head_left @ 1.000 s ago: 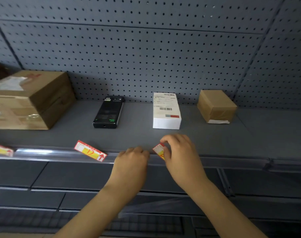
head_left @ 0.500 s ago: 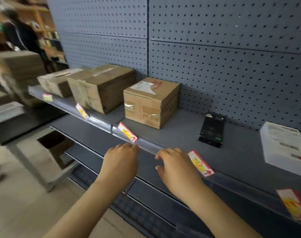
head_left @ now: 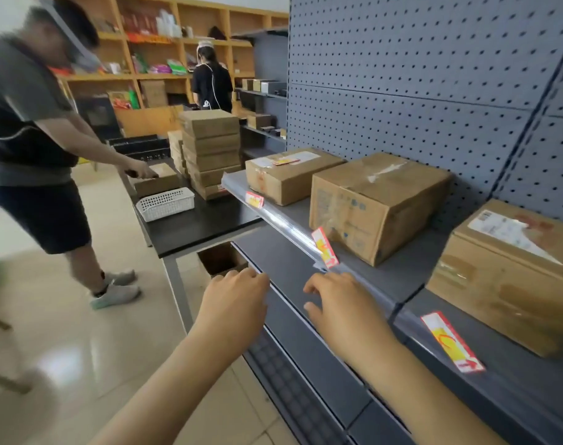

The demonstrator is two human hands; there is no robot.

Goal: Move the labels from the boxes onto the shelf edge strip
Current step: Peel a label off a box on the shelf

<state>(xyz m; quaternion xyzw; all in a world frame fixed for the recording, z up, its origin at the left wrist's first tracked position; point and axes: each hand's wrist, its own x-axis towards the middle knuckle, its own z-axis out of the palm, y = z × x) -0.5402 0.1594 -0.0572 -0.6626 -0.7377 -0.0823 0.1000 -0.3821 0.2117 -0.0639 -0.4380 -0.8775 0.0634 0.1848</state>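
Observation:
Three cardboard boxes stand on the grey shelf: a far one (head_left: 289, 175), a middle one (head_left: 373, 203) and a near one (head_left: 511, 274). A red-and-yellow label (head_left: 285, 161) lies on top of the far box. Three more such labels sit in the clear edge strip (head_left: 283, 220): a far label (head_left: 253, 199), a middle label (head_left: 325, 248) and a near label (head_left: 452, 342). My left hand (head_left: 235, 297) hovers in front of the lower shelf, fingers curled, holding nothing. My right hand (head_left: 338, 303) rests by the strip below the middle label, fingers spread and empty.
A black table (head_left: 209, 226) stands to the left of the shelf with a white basket (head_left: 166, 203) and a stack of flat cartons (head_left: 209, 152). One person (head_left: 32, 139) works at that table; another (head_left: 211, 81) stands by wooden shelves behind. Pegboard backs the shelf.
My view has swung left along the shelf, from the white and black boxes to the cardboard boxes. My right hand let go of the label it held at the strip; both hands moved left.

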